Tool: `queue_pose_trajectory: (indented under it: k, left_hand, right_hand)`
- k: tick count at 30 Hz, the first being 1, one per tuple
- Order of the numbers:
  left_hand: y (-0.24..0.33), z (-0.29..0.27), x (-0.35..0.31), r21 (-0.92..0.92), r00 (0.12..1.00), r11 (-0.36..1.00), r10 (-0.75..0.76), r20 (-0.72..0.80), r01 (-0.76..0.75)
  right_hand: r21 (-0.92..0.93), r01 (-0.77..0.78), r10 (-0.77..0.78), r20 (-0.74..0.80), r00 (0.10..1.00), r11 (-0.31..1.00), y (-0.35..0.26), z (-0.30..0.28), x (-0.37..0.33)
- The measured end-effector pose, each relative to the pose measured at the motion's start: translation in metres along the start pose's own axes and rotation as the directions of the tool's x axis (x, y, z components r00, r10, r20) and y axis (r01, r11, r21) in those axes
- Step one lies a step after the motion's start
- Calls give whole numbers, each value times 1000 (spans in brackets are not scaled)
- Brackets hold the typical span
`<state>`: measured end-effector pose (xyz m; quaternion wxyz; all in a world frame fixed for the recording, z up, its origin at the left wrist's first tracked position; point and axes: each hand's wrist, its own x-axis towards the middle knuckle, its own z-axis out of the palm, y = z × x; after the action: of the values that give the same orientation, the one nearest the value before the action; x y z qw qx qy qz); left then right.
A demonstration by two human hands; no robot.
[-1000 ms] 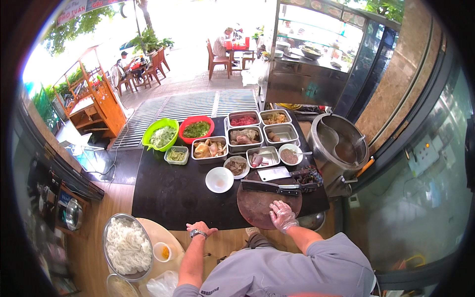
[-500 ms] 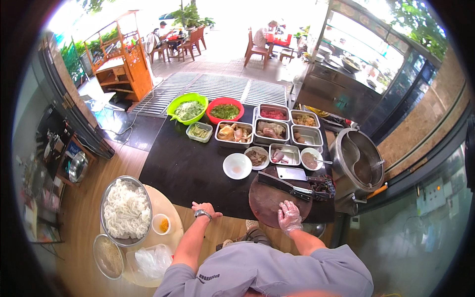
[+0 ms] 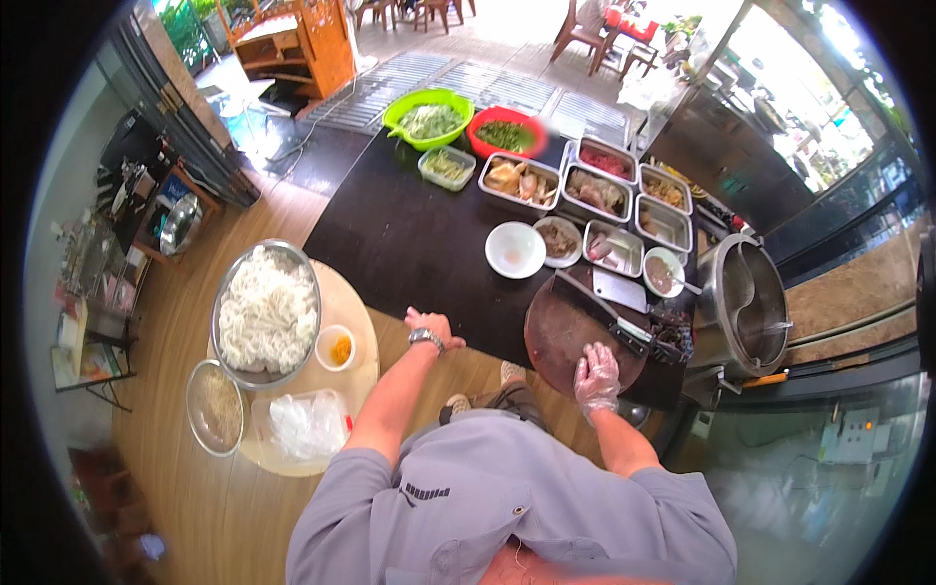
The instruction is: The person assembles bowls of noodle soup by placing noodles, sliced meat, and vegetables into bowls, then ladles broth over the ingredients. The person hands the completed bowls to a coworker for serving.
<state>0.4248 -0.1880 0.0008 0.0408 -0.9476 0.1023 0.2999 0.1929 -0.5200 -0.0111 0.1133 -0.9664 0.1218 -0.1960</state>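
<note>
My right hand (image 3: 597, 378), in a clear plastic glove, lies flat on the near part of a round brown chopping board (image 3: 558, 331), fingers stretched out. It holds nothing. A long dark-bladed knife (image 3: 591, 301) rests across the board's far side, its handle toward the right. Just beyond lies a cleaver (image 3: 620, 291) with a broad pale blade. My left hand (image 3: 436, 330), bare and with a watch at the wrist, rests at the near edge of the black table (image 3: 390, 253). Its fingers are extended and nothing is in them.
Steel trays (image 3: 520, 182) of meat, a white bowl (image 3: 515, 251), a green basin (image 3: 429, 117) and a red basin (image 3: 506, 132) stand farther back. A divided pot (image 3: 749, 302) is at the right. Left, a round table (image 3: 363, 302) carries a bowl of white noodles (image 3: 268, 314).
The view has tilted and shifted, so the table and its contents sit higher and farther right in the picture. Both hands stay in about the same places on the table and board.
</note>
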Motion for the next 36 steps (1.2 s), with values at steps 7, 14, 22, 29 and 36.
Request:
queue_pose_trajectory:
  k: [7, 14, 22, 29, 36]
  left_hand:
    - [4, -13, -3, 10, 997, 1000, 7, 74, -8]
    - [5, -12, -2, 0, 997, 1000, -20, 78, 20]
    - [1, -6, 1, 11, 998, 1000, -15, 58, 14]
    - [4, -7, -2, 15, 999, 1000, -14, 39, 13]
    - [5, -8, -1, 16, 997, 999, -34, 73, 33]
  right_hand:
    - [-36, 19, -20, -14, 1000, 999, 6, 8, -3]
    - [-39, 15, -16, -18, 1000, 999, 5, 7, -4]
    - [-10, -4, 4, -8, 1000, 1000, -2, 1, 2]
    - [-27, -31, 31, 12, 999, 999, 1, 1, -1]
    - [-29, -15, 15, 5, 1000, 999, 1, 0, -1]
